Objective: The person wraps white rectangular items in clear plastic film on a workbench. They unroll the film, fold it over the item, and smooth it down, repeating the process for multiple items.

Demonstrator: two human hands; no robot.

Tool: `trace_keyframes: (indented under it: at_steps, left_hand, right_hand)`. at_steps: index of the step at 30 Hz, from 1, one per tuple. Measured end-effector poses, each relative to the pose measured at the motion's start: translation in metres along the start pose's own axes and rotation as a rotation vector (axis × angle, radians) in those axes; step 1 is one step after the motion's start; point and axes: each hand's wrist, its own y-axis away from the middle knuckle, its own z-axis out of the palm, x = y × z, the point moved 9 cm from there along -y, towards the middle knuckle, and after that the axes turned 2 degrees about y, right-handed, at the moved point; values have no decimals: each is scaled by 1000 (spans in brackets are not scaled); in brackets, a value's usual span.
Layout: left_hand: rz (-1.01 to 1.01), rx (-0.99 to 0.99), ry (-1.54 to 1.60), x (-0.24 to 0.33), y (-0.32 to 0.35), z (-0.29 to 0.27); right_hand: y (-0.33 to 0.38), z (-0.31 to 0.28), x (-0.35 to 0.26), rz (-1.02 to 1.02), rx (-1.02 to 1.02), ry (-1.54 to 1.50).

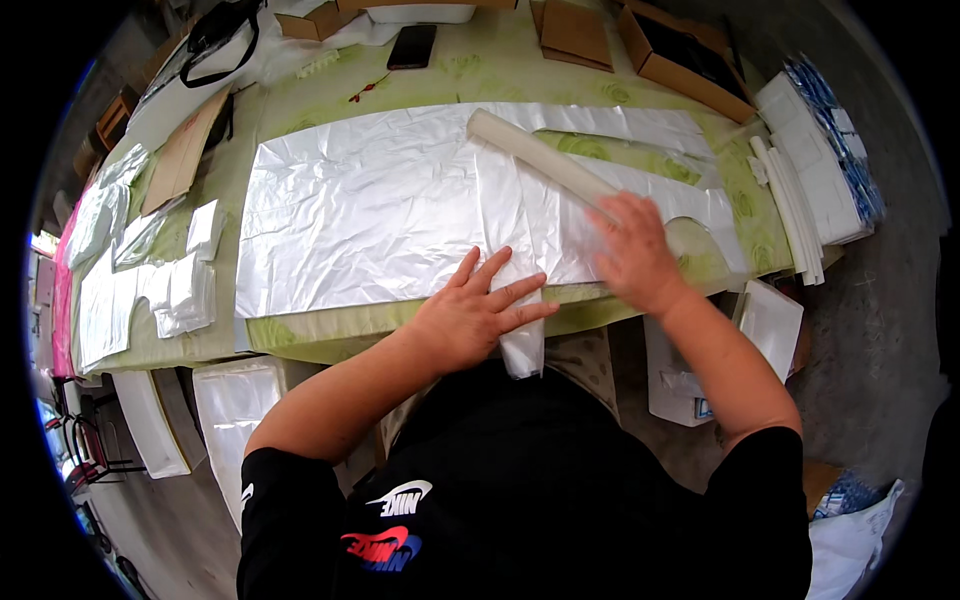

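A large, wrinkled white plastic sheet (350,210) lies spread over the table, with cut-out openings at its right end. My left hand (480,312) is open, fingers spread, pressing on the sheet near the table's front edge. Under it a narrow folded strip of white plastic (522,350) hangs over that edge. My right hand (640,252), a little blurred, is closed round the near end of a long pale tube (540,155). The tube lies slantwise above the sheet, its far end pointing to the back left.
Folded white plastic packets (185,295) sit at the left beside a cardboard piece (185,150). A black phone (412,47) and an open cardboard box (690,60) are at the back. White rolls (790,215) lie at the right edge, by stacked blue-white packs (835,140).
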Motion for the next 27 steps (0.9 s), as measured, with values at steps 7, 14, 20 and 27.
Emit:
trace_keyframes:
  at_steps: [7,14,20,27]
  left_hand:
    - [-220,54,-34,-14,-1,5]
    - [-316,207,199,-25,-3,-8]
    - [-363,131,179,-27,-5,-6]
    - [-382,212,298,-30,-3,-13]
  right_hand:
    - [10,25,-70,-129,-165,-361]
    - [3,32,-70,-48,-89,-459]
    - [-6,33,-78,-86,-132,-392]
    - [-12,36,-74,30,-171,-542]
